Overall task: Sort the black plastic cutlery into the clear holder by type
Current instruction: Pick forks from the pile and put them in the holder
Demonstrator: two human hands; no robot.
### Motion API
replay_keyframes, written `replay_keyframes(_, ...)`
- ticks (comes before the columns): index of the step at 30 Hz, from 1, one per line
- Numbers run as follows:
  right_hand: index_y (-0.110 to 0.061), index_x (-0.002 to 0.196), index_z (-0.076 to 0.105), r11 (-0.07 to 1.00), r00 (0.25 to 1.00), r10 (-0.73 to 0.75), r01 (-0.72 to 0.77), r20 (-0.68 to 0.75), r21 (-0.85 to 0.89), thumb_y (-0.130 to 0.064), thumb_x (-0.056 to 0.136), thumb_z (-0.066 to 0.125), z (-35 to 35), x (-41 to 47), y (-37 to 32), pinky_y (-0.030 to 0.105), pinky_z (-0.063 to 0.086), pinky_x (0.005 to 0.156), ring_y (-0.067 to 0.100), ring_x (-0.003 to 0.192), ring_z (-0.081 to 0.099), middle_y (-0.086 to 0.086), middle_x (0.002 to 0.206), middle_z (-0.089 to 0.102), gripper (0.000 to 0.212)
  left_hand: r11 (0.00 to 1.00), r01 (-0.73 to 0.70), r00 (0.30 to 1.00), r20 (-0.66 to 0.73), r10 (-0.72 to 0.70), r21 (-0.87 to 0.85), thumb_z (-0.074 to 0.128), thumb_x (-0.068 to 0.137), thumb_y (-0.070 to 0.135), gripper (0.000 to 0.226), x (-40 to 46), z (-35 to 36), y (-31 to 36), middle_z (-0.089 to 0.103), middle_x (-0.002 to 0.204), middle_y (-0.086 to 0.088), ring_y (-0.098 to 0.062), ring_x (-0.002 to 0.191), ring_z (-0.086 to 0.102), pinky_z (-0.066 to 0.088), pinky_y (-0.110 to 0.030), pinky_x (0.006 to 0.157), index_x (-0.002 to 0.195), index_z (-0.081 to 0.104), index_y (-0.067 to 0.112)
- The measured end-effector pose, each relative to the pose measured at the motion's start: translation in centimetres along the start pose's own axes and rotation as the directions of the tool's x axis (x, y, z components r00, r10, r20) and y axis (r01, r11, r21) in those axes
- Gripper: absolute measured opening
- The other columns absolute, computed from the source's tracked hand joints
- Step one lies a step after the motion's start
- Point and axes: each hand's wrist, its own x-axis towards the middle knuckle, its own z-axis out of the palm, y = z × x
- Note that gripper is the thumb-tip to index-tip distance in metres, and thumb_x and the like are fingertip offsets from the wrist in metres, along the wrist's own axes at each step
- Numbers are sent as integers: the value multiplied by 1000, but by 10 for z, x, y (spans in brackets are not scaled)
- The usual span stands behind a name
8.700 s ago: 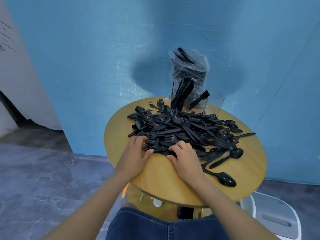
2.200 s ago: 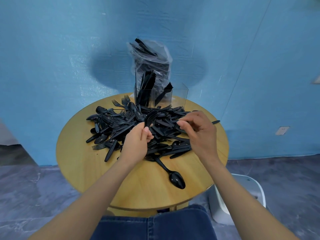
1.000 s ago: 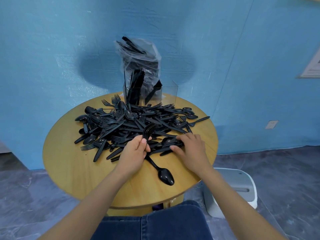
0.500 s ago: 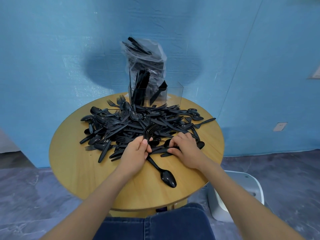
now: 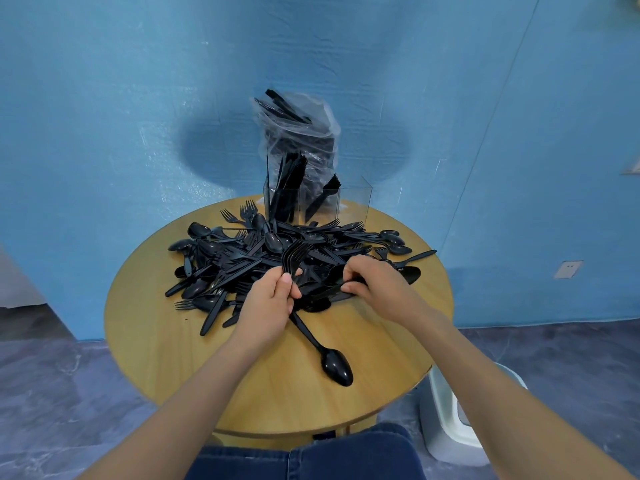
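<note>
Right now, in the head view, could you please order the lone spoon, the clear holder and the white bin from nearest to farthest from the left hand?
1. Lone spoon: on the table, just right of the left hand.
2. Clear holder: at the table's far edge.
3. White bin: on the floor, far right.
</note>
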Motion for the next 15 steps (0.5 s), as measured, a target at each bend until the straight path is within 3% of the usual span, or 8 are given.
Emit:
replay_keyframes(2,-18,90,58,997,999,11,-8,-40,71,-18,91,59,-3,3,2,25,41,72,10,82,54,-8,90,60,2,1000,-1,1000,-14,1,11,30,103,20,35,2,-1,0,48,67,-6,-18,58,38,35,-35,59,100,57,-3)
replay_keyframes(5,-16,101,67,989,997,28,-17,-67,149,-14,91,60,-7,7,6,16,41,81,7,93,55,-7,101,62,13,1000,-6,1000,-26,7,29,30,103,19,35,6,-1,-1,49,66,-4,-14,55,39,34,-30,55,100,58,-3)
replay_keyframes(8,-18,102,70,972,995,66,-48,-73,229,-12,89,62,-9,8,12,12,37,84,4,96,55,-11,101,62,16,998,-3,999,-40,6,65,30,103,18,34,9,-1,-3,50,65,0,-12,53,39,34,-22,50,100,59,0)
replay_keyframes(15,-23,94,71,949,985,112,-65,-134,309,-16,86,67,-15,9,21,23,43,89,5,94,58,-12,95,65,11,995,39,999,-42,-35,90,29,103,19,35,15,0,-12,52,68,-3,-14,56,42,37,-31,58,102,58,0)
